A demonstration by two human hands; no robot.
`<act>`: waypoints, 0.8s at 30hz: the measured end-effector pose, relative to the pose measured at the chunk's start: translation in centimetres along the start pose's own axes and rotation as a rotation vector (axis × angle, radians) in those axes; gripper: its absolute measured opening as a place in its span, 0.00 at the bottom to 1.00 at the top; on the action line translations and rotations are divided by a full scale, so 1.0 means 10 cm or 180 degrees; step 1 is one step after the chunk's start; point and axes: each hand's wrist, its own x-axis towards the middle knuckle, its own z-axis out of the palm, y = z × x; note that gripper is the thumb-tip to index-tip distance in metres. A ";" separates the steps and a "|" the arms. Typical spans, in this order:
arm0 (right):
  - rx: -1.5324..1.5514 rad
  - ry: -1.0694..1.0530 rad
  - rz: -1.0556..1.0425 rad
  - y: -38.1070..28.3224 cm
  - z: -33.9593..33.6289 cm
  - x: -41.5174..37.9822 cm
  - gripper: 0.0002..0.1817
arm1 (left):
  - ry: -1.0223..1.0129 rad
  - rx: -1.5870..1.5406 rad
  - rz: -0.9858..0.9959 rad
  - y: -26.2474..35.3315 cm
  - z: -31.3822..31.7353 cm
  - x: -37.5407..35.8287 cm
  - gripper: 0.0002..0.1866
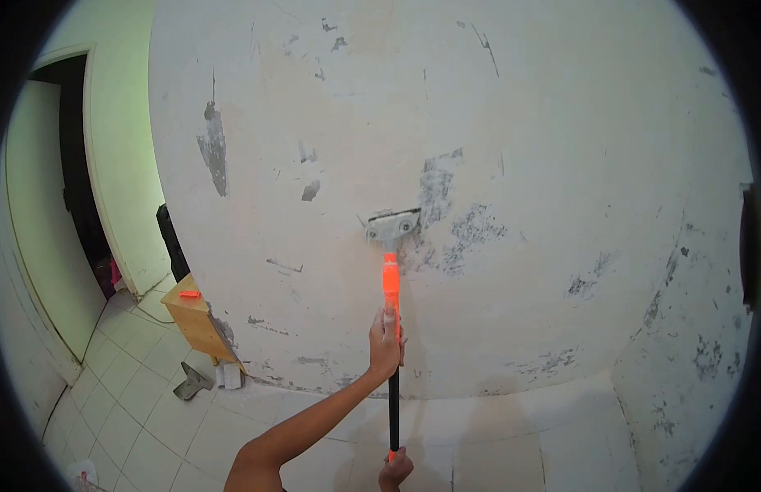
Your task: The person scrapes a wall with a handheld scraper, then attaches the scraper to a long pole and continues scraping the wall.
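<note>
A long-handled wall scraper [390, 275] stands nearly upright in front of me, its handle orange at the top and black lower down. Its wide metal head [393, 224] lies at the wall [528, 312], just beside a grey scraped patch [436, 187]. My left hand [386, 343] is wrapped round the orange part of the handle, thumb pointing up. Below it, my right hand [395, 470] grips the handle's lower end, where a bit of orange shows. The frame's bottom edge cuts off my right forearm.
Grey patches and flakes mark the wall. At left, a small wooden cabinet [202, 328] bears an orange object [189, 294]. A grey dustpan-like piece [192, 382] lies on the tiled floor [143, 394]. Farther left is a doorway with a pale door [48, 213].
</note>
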 end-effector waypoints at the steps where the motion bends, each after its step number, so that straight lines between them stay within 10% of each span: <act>1: 0.0013 0.0006 -0.0017 0.02 0.02 0.01 0.33 | -0.0006 0.0031 -0.0051 -0.02 -0.01 0.00 0.25; 10: 0.0044 0.0157 -0.0739 -0.19 -0.01 -0.14 0.25 | -0.0024 0.0182 -0.0022 -0.02 -0.08 -0.03 0.26; 12: 0.0504 -0.0144 0.0313 0.07 0.06 -0.06 0.33 | -0.0043 0.0178 0.0018 0.09 -0.06 0.02 0.26; 24: 0.0314 -0.0388 0.0322 0.14 0.13 -0.06 0.32 | -0.0018 0.0318 -0.0066 0.09 -0.08 0.08 0.29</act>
